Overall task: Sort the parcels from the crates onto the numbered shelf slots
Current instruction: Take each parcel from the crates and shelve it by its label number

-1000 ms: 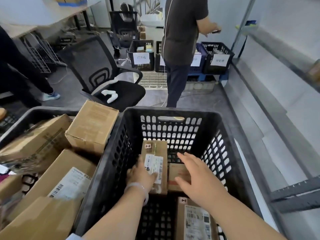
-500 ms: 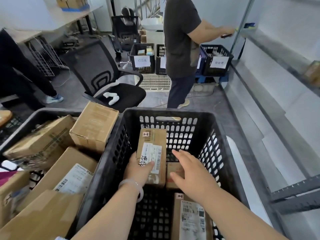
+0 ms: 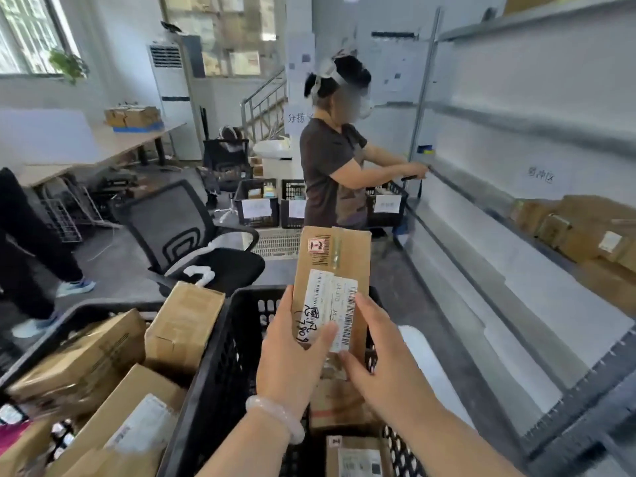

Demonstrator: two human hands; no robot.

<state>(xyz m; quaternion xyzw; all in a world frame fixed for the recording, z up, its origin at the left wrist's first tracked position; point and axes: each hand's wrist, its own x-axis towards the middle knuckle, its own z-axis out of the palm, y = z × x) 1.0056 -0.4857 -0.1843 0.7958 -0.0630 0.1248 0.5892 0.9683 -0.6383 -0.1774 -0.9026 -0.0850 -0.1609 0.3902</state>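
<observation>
I hold a narrow brown parcel (image 3: 332,270) upright above the black crate (image 3: 220,366), its white label with handwriting facing me. My left hand (image 3: 292,352) grips its lower left edge, thumb across the label. My right hand (image 3: 375,349) holds its lower right edge with the fingers behind and beside it. Two more parcels (image 3: 339,404) lie in the crate under my hands. The grey shelf (image 3: 481,277) runs along the right, with several parcels (image 3: 585,228) on a higher level.
A second black crate (image 3: 44,332) at the left is full of brown boxes (image 3: 182,325). A black office chair (image 3: 186,232) stands behind it. A person (image 3: 334,173) works at the shelf ahead, beside labelled crates (image 3: 256,208) on the floor. Another person's legs (image 3: 31,249) are at far left.
The parcel has risen out of the crate to chest height. My right hand moved from hovering beside it to holding its right edge. The view tilted upward.
</observation>
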